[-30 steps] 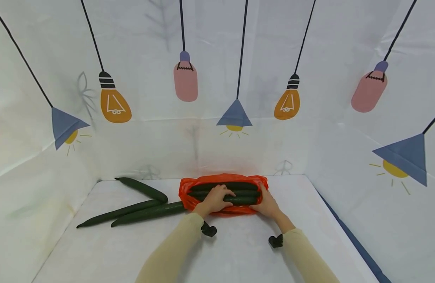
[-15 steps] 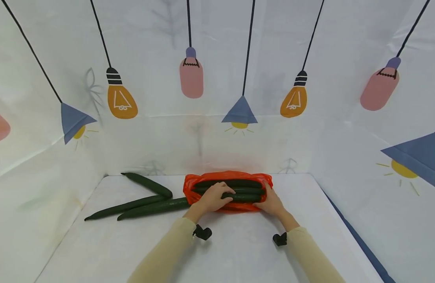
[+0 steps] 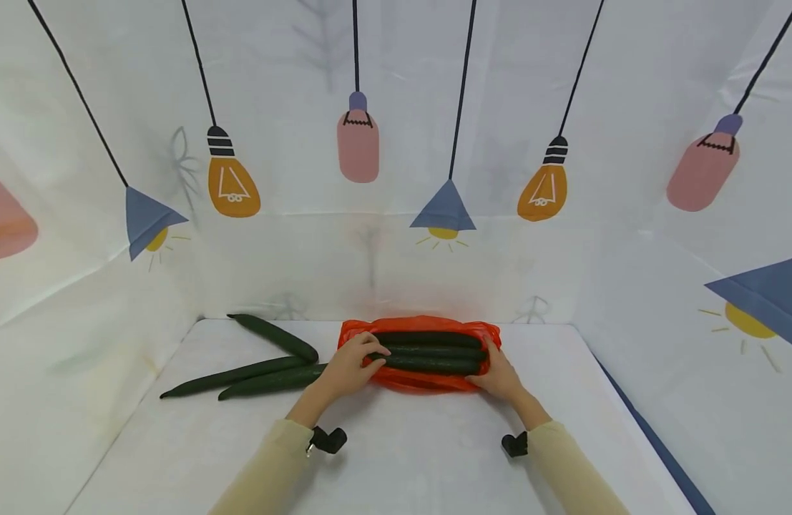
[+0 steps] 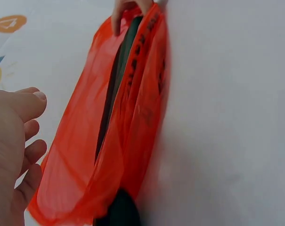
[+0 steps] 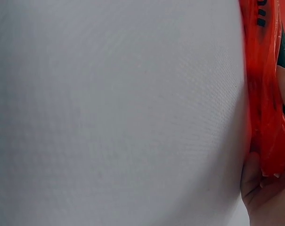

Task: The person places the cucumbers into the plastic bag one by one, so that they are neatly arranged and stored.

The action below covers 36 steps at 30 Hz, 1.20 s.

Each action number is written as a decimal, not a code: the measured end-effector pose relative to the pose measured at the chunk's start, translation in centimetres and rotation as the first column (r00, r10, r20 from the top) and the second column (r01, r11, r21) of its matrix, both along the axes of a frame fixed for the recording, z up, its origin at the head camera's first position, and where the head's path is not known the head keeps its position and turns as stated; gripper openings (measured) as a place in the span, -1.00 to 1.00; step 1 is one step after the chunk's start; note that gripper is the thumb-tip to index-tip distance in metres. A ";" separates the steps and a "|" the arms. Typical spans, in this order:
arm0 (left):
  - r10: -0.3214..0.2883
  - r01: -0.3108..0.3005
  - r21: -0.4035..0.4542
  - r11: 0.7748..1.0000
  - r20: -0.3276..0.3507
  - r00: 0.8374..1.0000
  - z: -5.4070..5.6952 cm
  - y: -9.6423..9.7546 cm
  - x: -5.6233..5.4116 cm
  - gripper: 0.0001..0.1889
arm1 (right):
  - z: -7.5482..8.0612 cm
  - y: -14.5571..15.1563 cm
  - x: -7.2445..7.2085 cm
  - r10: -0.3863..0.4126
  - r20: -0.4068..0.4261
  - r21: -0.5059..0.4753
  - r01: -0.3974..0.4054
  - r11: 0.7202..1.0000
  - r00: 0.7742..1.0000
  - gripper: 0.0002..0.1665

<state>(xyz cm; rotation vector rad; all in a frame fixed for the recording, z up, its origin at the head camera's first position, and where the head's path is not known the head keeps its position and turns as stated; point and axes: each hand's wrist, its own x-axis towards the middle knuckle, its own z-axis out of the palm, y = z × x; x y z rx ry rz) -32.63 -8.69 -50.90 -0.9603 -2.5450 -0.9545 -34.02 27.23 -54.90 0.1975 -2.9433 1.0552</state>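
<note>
A red plastic bag point(image 3: 428, 386) lies on its side with its opening upward. Three long dark green cucumbers point(image 3: 434, 365) rest in it side by side. My left hand point(image 3: 347, 365) hovers over the bag's left end, thumb and fingers apart and loosely bent. In the left wrist view a gap separates this hand point(image 4: 12, 141) from the bag point(image 4: 71, 155). At the bag's right end my right hand point(image 3: 501, 372) grips the rim. The right wrist view shows red plastic point(image 5: 267, 108) between its fingers; most of that hand is cut off.
Left of the bag lie three more cucumbers: one slanting at the back point(image 3: 273, 336), one in the middle point(image 3: 228, 377), and one in front point(image 3: 270, 383), its right end behind my left arm. White sheeting point(image 3: 292, 265) with printed lamps surrounds the white table point(image 3: 428, 458).
My left hand has moved left, from over the bagged cucumbers to the bag's left end. The right hand stays at the right end. The head view has shifted slightly.
</note>
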 end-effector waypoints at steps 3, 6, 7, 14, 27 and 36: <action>0.033 -0.033 0.010 0.999 -0.024 0.999 0.1 -1.9 0.2 -0.85 | 0.0 0.0 0.0 0.004 -0.001 0.005 -0.004 1.000 1.000 0.27; 0.054 -0.054 0.001 0.999 -0.024 0.998 0.3 -3.4 0.3 -0.84 | 0.1 0.1 0.0 0.004 -0.013 -0.004 -0.004 1.000 1.000 0.27; 0.058 -0.058 0.001 0.998 -0.018 0.998 0.4 -3.9 0.3 -0.84 | 0.1 0.1 -0.1 0.002 -0.014 -0.009 -0.002 1.000 1.000 0.27; 0.103 -0.103 -0.019 0.995 0.031 0.994 0.8 -7.0 0.5 -0.86 | -0.2 0.2 -0.1 0.009 -0.009 -0.003 -0.009 1.000 1.000 0.26; 0.161 -0.154 -0.065 0.986 0.122 0.979 -0.5 -10.8 0.7 -0.77 | -0.4 0.3 -0.1 0.026 -0.032 -0.032 -0.027 0.999 0.999 0.26; 0.210 -0.198 -0.080 0.977 0.209 0.955 -1.8 -12.1 1.2 -0.75 | -0.5 0.2 -0.2 0.016 -0.006 -0.034 -0.016 0.999 1.000 0.24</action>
